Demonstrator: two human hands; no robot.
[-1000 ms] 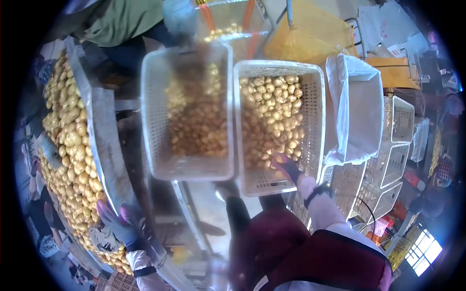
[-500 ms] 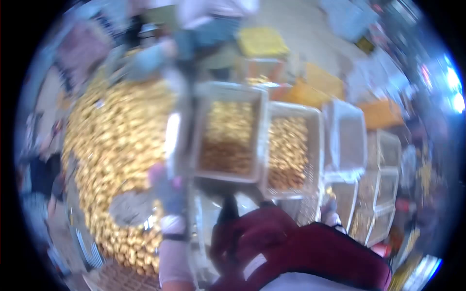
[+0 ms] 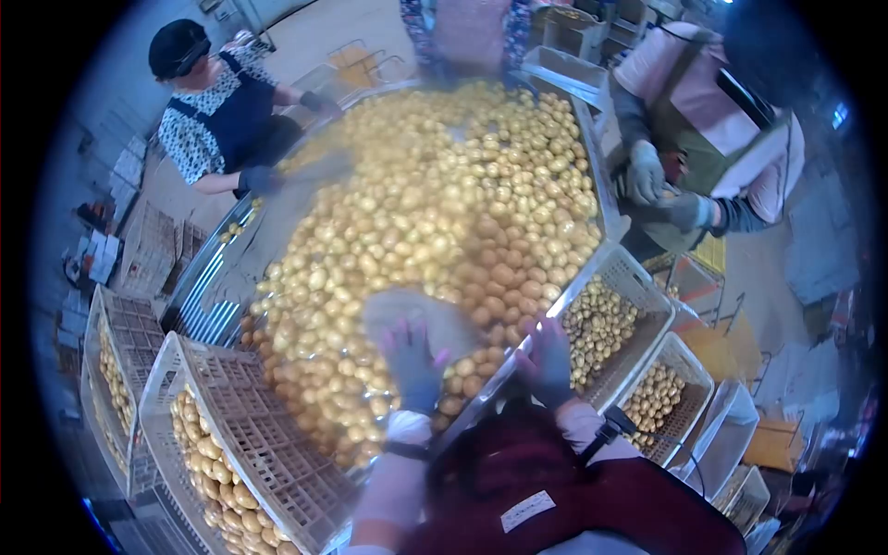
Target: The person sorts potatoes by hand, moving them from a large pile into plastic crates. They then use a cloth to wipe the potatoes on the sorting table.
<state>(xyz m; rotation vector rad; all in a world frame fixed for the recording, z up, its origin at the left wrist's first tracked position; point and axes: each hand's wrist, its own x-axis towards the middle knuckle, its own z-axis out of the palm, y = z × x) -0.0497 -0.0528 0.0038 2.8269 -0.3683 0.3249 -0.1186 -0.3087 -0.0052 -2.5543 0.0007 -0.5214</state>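
Note:
My left hand [image 3: 413,368], in a grey glove with pink fingertips showing, is over the near part of a heap of round yellow-brown potatoes [image 3: 379,222]. Its thumb stands apart from the fingers. Just past the fingertips lies a flat, blurred grey patch [image 3: 421,316] among the potatoes. At the near right side of the sorting table, my right hand [image 3: 552,363], gloved alike, is at the metal rim [image 3: 490,384] with its fingers apart and nothing seen in them. Beside it is a plastic crate [image 3: 638,344] with smaller potatoes.
Another crate of potatoes [image 3: 694,398] stands farther right. On the left, crates [image 3: 176,365] lean against the table. One co-worker [image 3: 217,129] reaches in from the left; another [image 3: 721,139] stands at the right with gloved hands together. A third person [image 3: 467,37] is at the far side.
My view has swung left from the row of crates to the potato heap. My right hand has come from above the crates at right to the table rim. My left hand stays over the potatoes.

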